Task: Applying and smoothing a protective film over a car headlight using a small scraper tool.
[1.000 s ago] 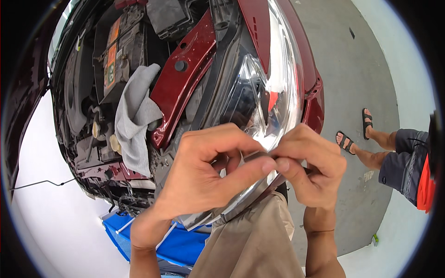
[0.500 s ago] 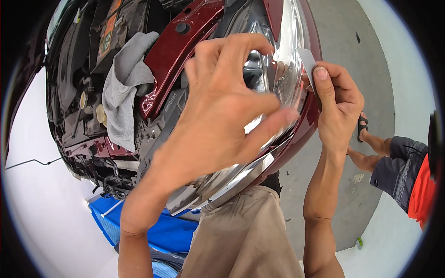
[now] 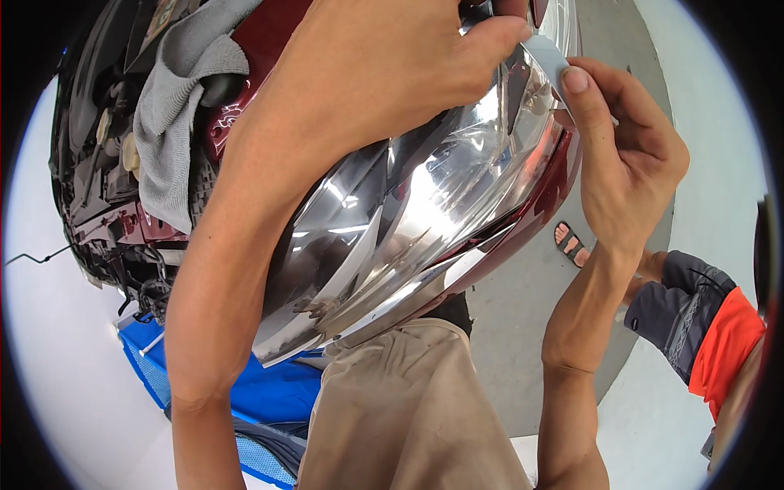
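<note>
A thin pale-grey strip (image 3: 545, 57) stretches between my two hands above the outer edge of a glossy car headlight (image 3: 441, 192). My right hand (image 3: 625, 155) pinches it between thumb and fingers, with the rest of the fingers curled. From the left, my left hand (image 3: 408, 65) reaches over the headlight, its thumb and a finger closed at the strip's far end. Part of that hand is cut off by the upper edge of the view. Whether the strip touches the lens, I cannot tell.
A grey cloth (image 3: 167, 122) drapes over the engine bay beside a dark red body panel (image 3: 257, 41). Below the car's front lies a blue folding item (image 3: 278, 392). Another person in grey shorts (image 3: 694, 298) and a sandal (image 3: 569, 238) stands at the right.
My left hand has moved up and right, from spread fingers to the strip's end. The right hand has shifted slightly right and up with the strip. The view has shifted too.
</note>
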{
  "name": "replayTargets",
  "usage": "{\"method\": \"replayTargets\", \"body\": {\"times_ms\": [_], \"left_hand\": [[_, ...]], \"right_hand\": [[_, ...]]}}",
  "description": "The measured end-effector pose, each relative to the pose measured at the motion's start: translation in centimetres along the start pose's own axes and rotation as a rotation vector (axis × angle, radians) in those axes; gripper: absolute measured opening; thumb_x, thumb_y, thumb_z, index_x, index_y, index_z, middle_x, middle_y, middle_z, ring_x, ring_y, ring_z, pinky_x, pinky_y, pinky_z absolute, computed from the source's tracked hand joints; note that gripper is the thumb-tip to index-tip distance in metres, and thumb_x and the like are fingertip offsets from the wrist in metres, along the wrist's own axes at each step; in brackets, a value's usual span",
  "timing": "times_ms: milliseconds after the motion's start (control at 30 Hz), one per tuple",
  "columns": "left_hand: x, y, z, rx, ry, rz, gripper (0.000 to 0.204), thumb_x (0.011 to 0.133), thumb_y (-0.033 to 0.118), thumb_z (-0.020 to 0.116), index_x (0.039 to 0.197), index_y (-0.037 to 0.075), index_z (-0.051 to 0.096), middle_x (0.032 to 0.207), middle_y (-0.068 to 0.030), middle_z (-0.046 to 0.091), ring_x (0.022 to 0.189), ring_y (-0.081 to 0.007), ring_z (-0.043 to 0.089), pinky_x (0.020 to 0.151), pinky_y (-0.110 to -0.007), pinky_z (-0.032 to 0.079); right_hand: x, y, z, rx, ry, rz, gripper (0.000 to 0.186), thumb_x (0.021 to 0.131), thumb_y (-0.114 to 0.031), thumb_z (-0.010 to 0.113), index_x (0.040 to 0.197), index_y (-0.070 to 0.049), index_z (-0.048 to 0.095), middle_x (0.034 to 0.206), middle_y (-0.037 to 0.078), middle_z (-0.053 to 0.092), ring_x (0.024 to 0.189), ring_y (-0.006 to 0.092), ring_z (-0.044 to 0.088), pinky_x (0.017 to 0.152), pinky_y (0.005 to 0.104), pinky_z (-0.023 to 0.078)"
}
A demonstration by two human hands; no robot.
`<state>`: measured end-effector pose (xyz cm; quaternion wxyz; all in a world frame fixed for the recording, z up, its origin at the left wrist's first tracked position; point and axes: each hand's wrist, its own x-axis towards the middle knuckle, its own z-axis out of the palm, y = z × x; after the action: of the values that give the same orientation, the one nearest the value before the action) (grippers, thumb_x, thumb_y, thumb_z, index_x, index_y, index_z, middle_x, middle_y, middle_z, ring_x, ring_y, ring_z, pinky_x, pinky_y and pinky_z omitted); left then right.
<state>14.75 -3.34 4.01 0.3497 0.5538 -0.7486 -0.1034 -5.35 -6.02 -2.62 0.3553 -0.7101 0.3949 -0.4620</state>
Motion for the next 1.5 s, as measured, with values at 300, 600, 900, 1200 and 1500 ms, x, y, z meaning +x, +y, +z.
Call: {"method": "replayTargets", "body": {"times_ms": [300,600,900,1200,1500], "left_hand": [[0.3,0.8,-0.4,0.029,-0.105,-0.026,0.012,0.082,-0.004,0.061,0.088,0.002,0.069,0.079,-0.0109,0.059,0.078,-0.0254,0.055,0.072,-0.035,0.042],[0.8,1.4,-1.2,0.045,-0.211,-0.171,0.027,0.077,-0.009,0.057,0.091,0.005,0.074,0.082,-0.0080,0.057,0.083,-0.0228,0.052,0.076,-0.032,0.040],[1.3,1.4,-1.8,0.021,-0.295,-0.204,0.030,0.074,-0.009,0.057,0.093,0.005,0.075,0.085,-0.0079,0.055,0.085,-0.0222,0.048,0.076,-0.032,0.037],[1.5,1.3,-2.0,0.014,-0.320,-0.218,0.031,0.074,-0.009,0.055,0.093,0.006,0.075,0.085,-0.0084,0.054,0.085,-0.0226,0.047,0.076,-0.033,0.036],[0.4,0.9,-1.5,0.008,-0.231,-0.083,0.032,0.074,-0.009,0.054,0.094,0.006,0.075,0.086,-0.0085,0.054,0.084,-0.0229,0.046,0.076,-0.033,0.036]], "right_hand": [[-0.9,-0.2,-0.1,-0.067,0.038,0.041,0.018,0.097,-0.010,0.069,0.107,0.003,0.074,0.085,0.002,0.068,0.079,0.0051,0.061,0.072,0.0166,0.047],[-1.4,0.0,0.5,-0.046,0.052,-0.036,0.018,0.097,-0.004,0.066,0.111,0.004,0.072,0.083,-0.001,0.062,0.077,0.0038,0.056,0.068,0.0165,0.042],[-1.3,-0.2,0.7,0.002,0.065,-0.014,0.017,0.092,0.001,0.067,0.108,0.002,0.074,0.074,-0.001,0.056,0.065,0.0038,0.045,0.058,0.0188,0.032],[-1.5,0.3,0.3,0.040,0.007,-0.002,0.019,0.098,-0.002,0.063,0.113,0.005,0.071,0.084,0.000,0.060,0.074,0.0034,0.051,0.065,0.0163,0.037],[-1.6,0.0,0.3,-0.046,0.029,-0.036,0.019,0.098,-0.001,0.063,0.114,0.004,0.071,0.081,-0.001,0.057,0.071,0.0034,0.049,0.063,0.0163,0.035]]}}
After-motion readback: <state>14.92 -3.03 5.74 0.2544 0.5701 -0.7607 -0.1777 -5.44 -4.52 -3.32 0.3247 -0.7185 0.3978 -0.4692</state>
